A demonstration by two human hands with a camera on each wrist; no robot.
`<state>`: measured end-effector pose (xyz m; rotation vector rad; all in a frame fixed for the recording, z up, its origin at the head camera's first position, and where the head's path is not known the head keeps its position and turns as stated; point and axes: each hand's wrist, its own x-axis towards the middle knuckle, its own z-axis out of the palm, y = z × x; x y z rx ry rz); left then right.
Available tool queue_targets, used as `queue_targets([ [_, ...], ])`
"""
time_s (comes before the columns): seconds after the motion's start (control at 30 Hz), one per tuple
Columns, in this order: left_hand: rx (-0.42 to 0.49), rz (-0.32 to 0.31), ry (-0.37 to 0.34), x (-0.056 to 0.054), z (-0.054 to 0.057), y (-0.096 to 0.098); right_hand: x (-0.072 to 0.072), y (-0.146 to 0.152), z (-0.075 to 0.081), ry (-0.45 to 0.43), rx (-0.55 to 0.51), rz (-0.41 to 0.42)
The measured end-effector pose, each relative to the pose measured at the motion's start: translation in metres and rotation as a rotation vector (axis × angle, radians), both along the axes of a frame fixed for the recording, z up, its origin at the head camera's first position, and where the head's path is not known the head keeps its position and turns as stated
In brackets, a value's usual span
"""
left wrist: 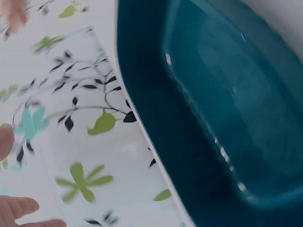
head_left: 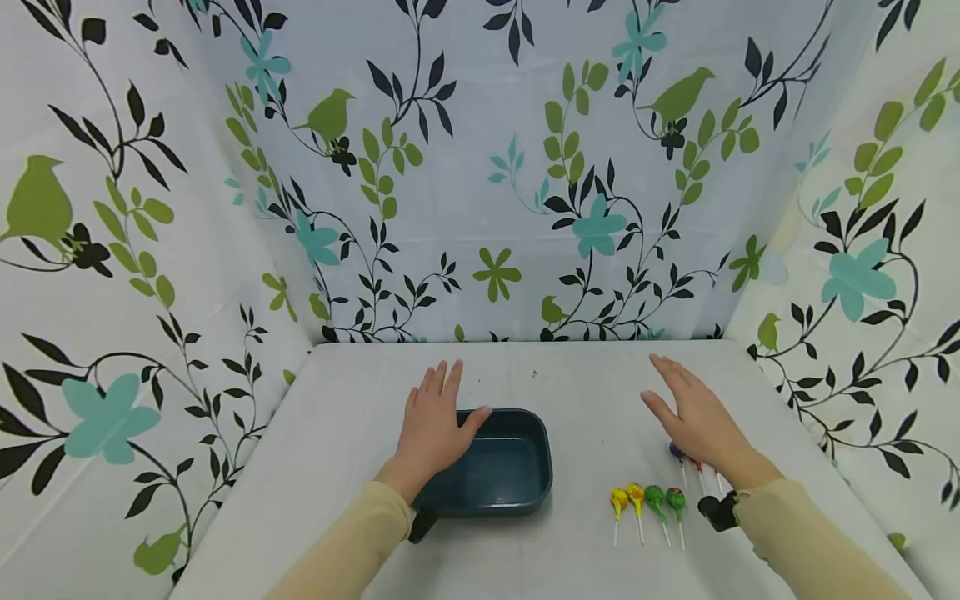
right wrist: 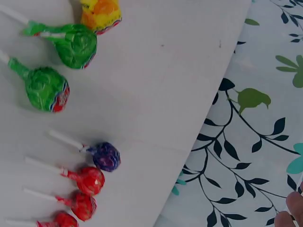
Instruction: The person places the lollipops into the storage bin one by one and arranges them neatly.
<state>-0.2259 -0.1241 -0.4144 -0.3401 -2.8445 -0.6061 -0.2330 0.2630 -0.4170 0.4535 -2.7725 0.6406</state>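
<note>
My left hand hovers over the left side of a dark blue rectangular container, fingers spread and thumb near its far rim. The left wrist view looks down into that container's bare inside. On the right, my right hand is held in the air, fingers extended and holding nothing. Below and nearer me lies a row of yellow lollipops and green lollipops. Under the right wrist are a purple lollipop and several red lollipops, partly hidden in the head view.
A white table carries the container and lollipops. Printed curtains with birds and leaves hang behind it and along both sides. A black strap piece shows at the right wrist, another at the left.
</note>
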Motion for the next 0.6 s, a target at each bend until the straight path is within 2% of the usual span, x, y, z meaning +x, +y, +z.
queue_targets([
  [0.07,0.138,0.003,-0.011,0.002,-0.004,-0.015,-0.001,-0.001,-0.004,-0.026,-0.081,0.003],
  [0.17,0.303,0.045,-0.041,0.006,-0.017,-0.044,0.001,0.000,-0.010,-0.048,-0.180,-0.012],
  [0.27,0.440,0.093,-0.073,0.012,-0.036,-0.076,0.006,0.004,-0.018,-0.057,-0.232,-0.034],
  [0.37,0.566,0.123,-0.135,0.018,-0.062,-0.102,0.012,0.012,-0.027,-0.077,-0.237,-0.066],
  [0.5,0.705,0.080,-0.265,0.024,-0.097,-0.120,0.018,0.023,-0.039,-0.096,-0.212,-0.103],
  [0.6,0.764,0.012,-0.318,0.024,-0.114,-0.123,0.021,0.028,-0.046,-0.116,-0.201,-0.120],
])
